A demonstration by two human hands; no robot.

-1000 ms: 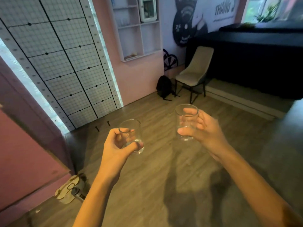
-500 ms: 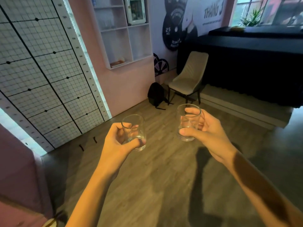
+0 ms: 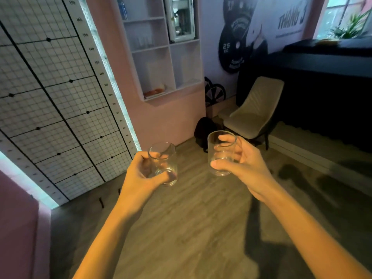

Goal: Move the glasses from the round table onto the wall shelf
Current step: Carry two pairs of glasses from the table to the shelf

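My left hand [image 3: 141, 176] grips a clear, empty glass [image 3: 164, 158], tilted a little to the right, above the wooden floor. My right hand [image 3: 241, 168] holds a second clear glass [image 3: 221, 146] upright, thumb across its front. Both glasses hang at about chest height, apart from each other. The white wall shelf [image 3: 167, 63] with several open compartments is set into the pink wall ahead, above and beyond the hands. Several faint glasses stand on its middle-left level. The round table is out of view.
A beige chair [image 3: 255, 113] and a black backpack [image 3: 203, 129] stand on the floor below and right of the shelf. A long black-draped counter [image 3: 322, 83] runs along the right. A gridded height chart [image 3: 50, 101] covers the left wall.
The view has closed in on the shelf wall, which now looks larger and nearer. Both hands keep their glasses in much the same pose.
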